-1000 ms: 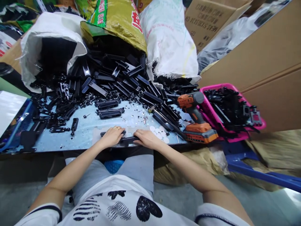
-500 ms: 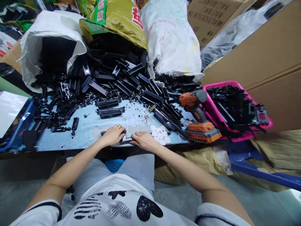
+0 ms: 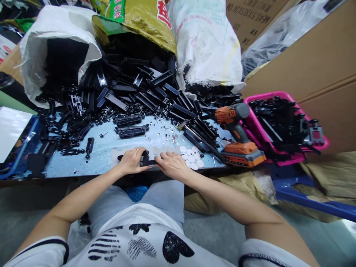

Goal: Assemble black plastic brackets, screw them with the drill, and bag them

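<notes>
Near the front edge of the light-blue worktop, my left hand (image 3: 132,161) is closed round a black plastic part (image 3: 145,158). The part shows between my two hands, and its left end sticks out past my left fingers. My right hand (image 3: 171,165) has its bent fingers on the right end of the same part, which they partly cover. Round white discs (image 3: 191,157) lie just right of my right hand. Beyond my hands are two long black assembled pieces (image 3: 132,131) side by side, and a single small black link (image 3: 89,147) is farther left.
An orange cordless drill (image 3: 239,137) stands at the right, beside a pink basket (image 3: 324,144) full of black parts. Black parts (image 3: 150,87) and loose screws (image 3: 107,113) are heaped before open sacks (image 3: 208,44). A blue bin (image 3: 23,159) stands at the left edge.
The black part between my hands has turned or lifted, so more of it shows. My left fingers have shifted on it; my right hand stays at its right end. The camera view has moved slightly.
</notes>
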### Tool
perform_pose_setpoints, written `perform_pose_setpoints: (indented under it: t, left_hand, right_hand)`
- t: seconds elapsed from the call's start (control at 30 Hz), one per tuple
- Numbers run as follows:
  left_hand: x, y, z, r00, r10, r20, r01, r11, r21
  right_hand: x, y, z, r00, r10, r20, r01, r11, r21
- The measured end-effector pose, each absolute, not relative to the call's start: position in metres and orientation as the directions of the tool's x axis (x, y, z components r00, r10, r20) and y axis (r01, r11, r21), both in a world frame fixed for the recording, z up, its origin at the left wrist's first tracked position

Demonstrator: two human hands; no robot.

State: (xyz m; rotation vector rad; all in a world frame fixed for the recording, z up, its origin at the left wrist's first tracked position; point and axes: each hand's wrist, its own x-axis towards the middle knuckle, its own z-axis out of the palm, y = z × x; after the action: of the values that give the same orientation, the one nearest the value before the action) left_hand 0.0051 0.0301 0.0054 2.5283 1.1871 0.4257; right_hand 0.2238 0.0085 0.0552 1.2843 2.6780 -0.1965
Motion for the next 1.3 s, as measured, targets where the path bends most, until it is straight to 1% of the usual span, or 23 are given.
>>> perform_pose_setpoints:
  t: [0.13,0.27,0.37,0.47,0.53,0.6,0.63,0.67,0.7,0.73,0.77,0.8,0.87,0.93,1.0,1.03,1.1,1.17,1.2,1.3]
  left_hand:
    - [0.005,0.029,0.003,0.612,0.773,0.165,0.677,-0.62,0.397]
    - [0.004,0.028,-0.001,0.588,0.782,0.206,0.676,-0.615,0.406]
    - [0.003,0.029,-0.003,0.573,0.793,0.206,0.684,-0.601,0.413]
    - [0.009,0.029,-0.001,0.577,0.799,0.169,0.688,-0.587,0.428]
    - [0.013,0.031,0.003,0.596,0.796,0.105,0.695,-0.576,0.431]
    - [0.012,0.037,0.008,0.63,0.774,0.062,0.686,-0.592,0.424]
    - [0.006,0.042,0.011,0.628,0.776,0.063,0.69,-0.592,0.416]
    - [-0.005,0.049,0.013,0.588,0.805,0.085,0.72,-0.568,0.4]
    - [-0.019,0.058,0.014,0.504,0.856,0.119,0.778,-0.509,0.368]
    - [-0.037,0.067,0.014,0.38,0.912,0.158,0.847,-0.411,0.337]
    - [-0.058,0.077,0.013,0.203,0.958,0.201,0.925,-0.255,0.28]
    - [-0.078,0.085,0.012,0.083,0.972,0.22,0.967,-0.132,0.217]
    - [-0.113,0.097,0.008,0.031,0.98,0.197,0.98,-0.068,0.187]
    - [-0.132,0.098,0.006,0.041,0.985,0.17,0.981,-0.072,0.18]
    - [-0.131,0.086,0.007,0.06,0.981,0.185,0.975,-0.098,0.201]
    - [-0.125,0.076,0.008,0.077,0.976,0.202,0.964,-0.124,0.235]
    - [-0.109,0.054,0.012,0.114,0.968,0.222,0.92,-0.187,0.345]
    - [-0.092,0.034,0.015,0.157,0.961,0.229,0.856,-0.248,0.453]
    - [-0.086,0.026,0.015,0.174,0.958,0.227,0.833,-0.266,0.484]
    - [-0.075,0.016,0.014,0.213,0.95,0.23,0.813,-0.303,0.498]
  right_hand:
    - [0.224,0.019,0.066,-0.65,0.722,-0.237,0.748,0.663,-0.034]
    - [0.222,0.022,0.068,-0.673,0.717,-0.181,0.73,0.684,-0.002]
    - [0.223,0.022,0.066,-0.68,0.717,-0.15,0.725,0.689,0.006]
    - [0.225,0.026,0.06,-0.694,0.706,-0.141,0.714,0.7,-0.01]
    - [0.229,0.028,0.051,-0.691,0.71,-0.136,0.718,0.695,-0.026]
    - [0.235,0.031,0.037,-0.678,0.725,-0.123,0.734,0.677,-0.055]
    - [0.239,0.032,0.03,-0.679,0.725,-0.117,0.734,0.674,-0.081]
    - [0.244,0.034,0.023,-0.686,0.719,-0.11,0.727,0.677,-0.114]
    - [0.249,0.037,0.018,-0.692,0.715,-0.097,0.721,0.677,-0.15]
    - [0.253,0.043,0.013,-0.686,0.723,-0.078,0.723,0.666,-0.185]
    - [0.257,0.05,0.01,-0.659,0.751,-0.051,0.742,0.636,-0.212]
    - [0.26,0.06,0.008,-0.602,0.798,-0.018,0.78,0.584,-0.225]
    - [0.263,0.088,0.006,-0.403,0.913,0.058,0.89,0.406,-0.208]
    - [0.261,0.12,0.004,-0.172,0.98,0.101,0.97,0.186,-0.158]
    - [0.258,0.15,0.0,-0.032,0.996,0.082,0.991,0.043,-0.123]
    - [0.255,0.161,-0.002,-0.005,0.998,0.06,0.993,0.012,-0.117]
    - [0.251,0.172,-0.005,-0.002,1.0,0.022,0.993,0.005,-0.117]
    - [0.246,0.17,-0.006,-0.03,0.999,0.026,0.983,0.035,-0.181]
    - [0.244,0.164,-0.005,-0.054,0.998,0.038,0.967,0.061,-0.245]
    - [0.236,0.133,0.003,-0.138,0.988,0.075,0.842,0.157,-0.517]
